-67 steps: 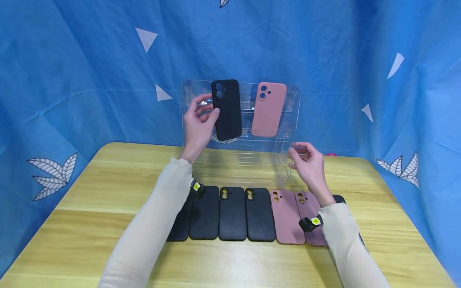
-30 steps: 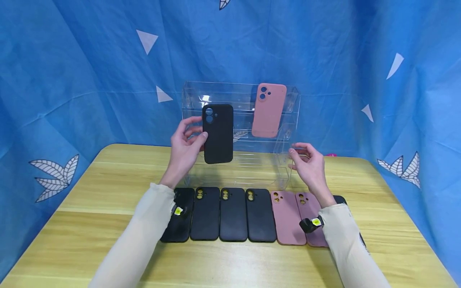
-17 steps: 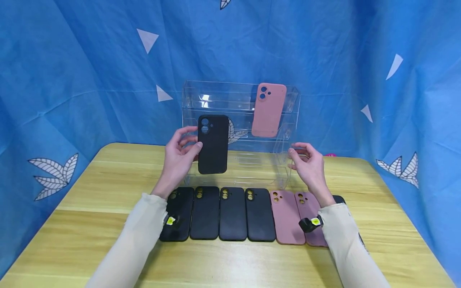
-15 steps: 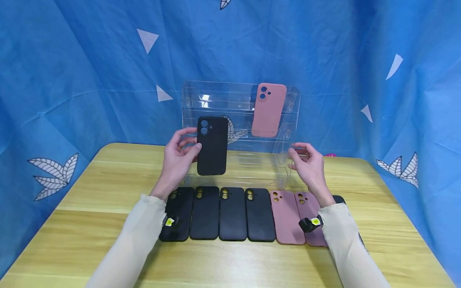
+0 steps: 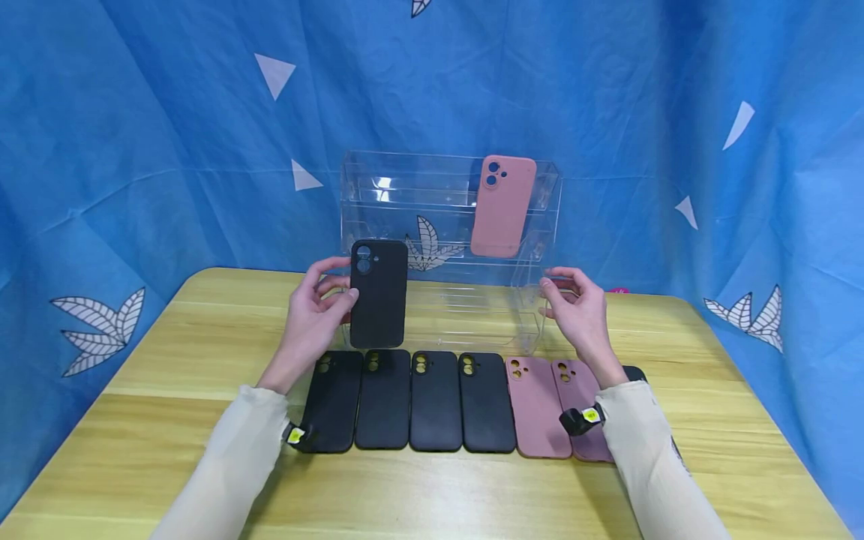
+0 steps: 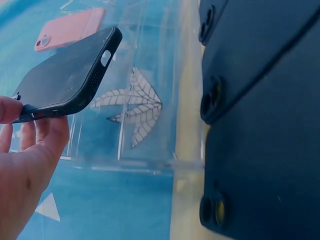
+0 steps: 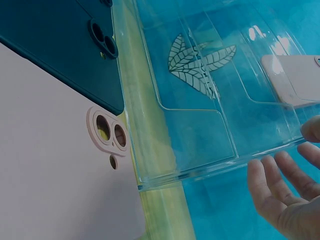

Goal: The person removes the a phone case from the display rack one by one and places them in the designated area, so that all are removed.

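Observation:
My left hand (image 5: 313, 307) pinches a black phone case (image 5: 378, 294) by its left edge, thumb on the near face and fingers behind. The case stands upright in the air before the left part of a clear acrylic display rack (image 5: 448, 341). In the left wrist view its lower edge shows a port cutout. At the rack's right side, my right hand (image 5: 579, 307) has thumb and fingers on either side of the clear panel's edge, lightly holding it. A pink phone case (image 5: 505, 206) leans upright in an upper tier, at the right.
A row of phone cases lies flat before the rack: several black cases (image 5: 436, 401), then pink cases (image 5: 538, 409). Another dark case (image 5: 634, 373) is mostly hidden under my right forearm. A blue curtain (image 5: 202, 135) hangs behind the wooden table (image 5: 169, 352).
My left hand has brought the black case down and leftward, away from the rack's top tier where it was beside the pink case. The right hand stays at the rack's side.

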The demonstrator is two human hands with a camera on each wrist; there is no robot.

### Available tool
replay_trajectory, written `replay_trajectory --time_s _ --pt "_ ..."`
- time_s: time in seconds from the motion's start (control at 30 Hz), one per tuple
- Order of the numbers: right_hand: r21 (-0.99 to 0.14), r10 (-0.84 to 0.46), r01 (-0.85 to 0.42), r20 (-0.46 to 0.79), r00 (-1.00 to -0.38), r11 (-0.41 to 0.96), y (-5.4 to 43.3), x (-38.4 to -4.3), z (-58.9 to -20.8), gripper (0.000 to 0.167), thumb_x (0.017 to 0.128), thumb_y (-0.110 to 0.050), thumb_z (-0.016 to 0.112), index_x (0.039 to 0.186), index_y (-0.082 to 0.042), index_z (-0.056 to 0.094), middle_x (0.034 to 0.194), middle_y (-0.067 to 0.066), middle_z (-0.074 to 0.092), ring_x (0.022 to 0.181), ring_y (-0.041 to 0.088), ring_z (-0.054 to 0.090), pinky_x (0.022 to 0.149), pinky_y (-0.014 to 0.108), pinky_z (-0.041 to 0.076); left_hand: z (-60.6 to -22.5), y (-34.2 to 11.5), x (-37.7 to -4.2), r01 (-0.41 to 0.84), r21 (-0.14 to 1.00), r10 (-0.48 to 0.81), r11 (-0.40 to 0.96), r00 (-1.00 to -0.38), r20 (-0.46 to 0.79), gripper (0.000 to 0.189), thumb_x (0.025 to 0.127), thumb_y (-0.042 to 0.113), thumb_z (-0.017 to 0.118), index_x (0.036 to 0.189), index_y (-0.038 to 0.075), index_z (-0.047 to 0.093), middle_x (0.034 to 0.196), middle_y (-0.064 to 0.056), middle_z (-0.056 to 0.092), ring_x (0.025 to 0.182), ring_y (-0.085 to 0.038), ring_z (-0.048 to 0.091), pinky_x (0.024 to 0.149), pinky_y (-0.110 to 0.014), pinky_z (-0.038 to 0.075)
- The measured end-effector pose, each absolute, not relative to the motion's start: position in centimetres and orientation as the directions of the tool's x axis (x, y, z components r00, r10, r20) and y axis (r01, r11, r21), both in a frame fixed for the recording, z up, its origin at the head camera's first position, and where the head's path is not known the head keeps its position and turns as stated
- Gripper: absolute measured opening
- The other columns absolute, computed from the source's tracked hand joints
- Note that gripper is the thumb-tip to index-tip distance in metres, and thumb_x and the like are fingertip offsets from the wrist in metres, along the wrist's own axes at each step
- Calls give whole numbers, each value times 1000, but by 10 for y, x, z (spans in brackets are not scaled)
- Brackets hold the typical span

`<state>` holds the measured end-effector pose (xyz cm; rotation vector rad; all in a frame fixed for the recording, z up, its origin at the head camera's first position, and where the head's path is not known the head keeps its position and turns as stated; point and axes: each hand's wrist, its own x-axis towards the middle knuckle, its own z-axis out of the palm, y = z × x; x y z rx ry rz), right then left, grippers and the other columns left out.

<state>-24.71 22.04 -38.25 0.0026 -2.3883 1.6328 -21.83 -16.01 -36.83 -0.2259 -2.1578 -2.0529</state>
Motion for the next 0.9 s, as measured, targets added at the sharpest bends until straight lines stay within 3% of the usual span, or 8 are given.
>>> replay_trajectory --time_s 0.4,0.67,0.9 --pt "-913 137 -136 202 -970 385 220 -247 -384 46 104 -33 58 138 -1 56 125 18 63 99 8 67 76 24 64 -380 -185 -204 186 977 40 105 -982 183 46 103 7 58 145 17 46 109 2 64 87 -9 71 79 -28 63" --pt "-912 137 -140 207 -969 386 220 -247 -384 47 104 -34 58 138 -1 56 126 18 62 105 21 68 75 23 63 -387 -201 -199 191 967 74 166 -981 181 51 103 7 57 150 20 43 105 3 62 80 -8 69 75 -29 63" --pt "-912 133 -142 207 -969 384 221 -247 -384 44 104 -34 58 137 -5 58 127 18 62 102 14 68 75 23 63 -391 -213 -192 184 961 71 208 -982 173 54 103 6 56 153 19 40 105 2 60 79 -6 67 73 -28 63"
